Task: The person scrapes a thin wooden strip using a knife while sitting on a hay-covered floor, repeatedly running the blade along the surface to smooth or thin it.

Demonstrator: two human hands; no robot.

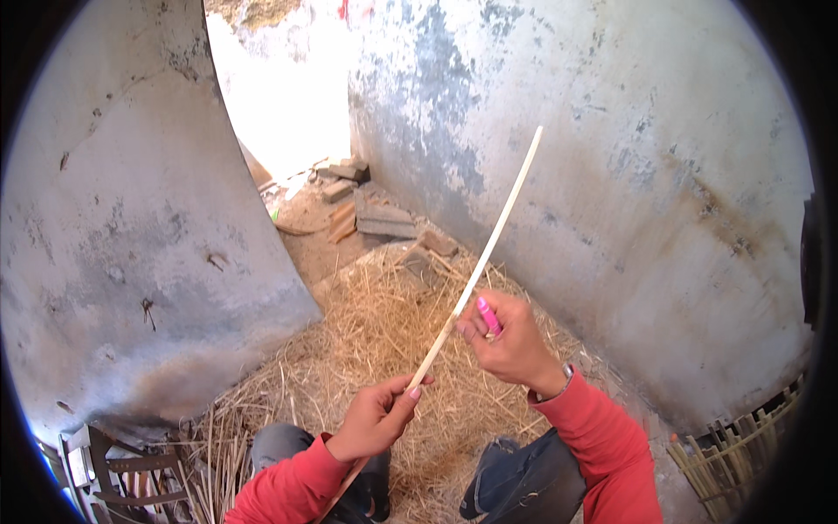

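Observation:
A long, pale strip of wood or bamboo (pixel 497 232) slants from my lap up toward the right-hand wall. Its lower part is gripped by my left hand (pixel 381 417), thumb on top and fingers curled beneath. Higher along the strip, my right hand (pixel 506 339) is closed around a small tool with a bright pink handle (pixel 489 316). The fingertips of that hand come against the strip, or very close to it. The tool's working end is hidden, so its exact kind cannot be made out.
Straw-like shavings (pixel 375 323) cover the floor around my feet. Bricks and rubble (pixel 384 218) lie by the bright doorway. Worn plaster walls stand on both sides. A dark chair (pixel 131 476) and long strips (pixel 214 463) are at lower left, a slatted bamboo piece (pixel 742 458) at lower right.

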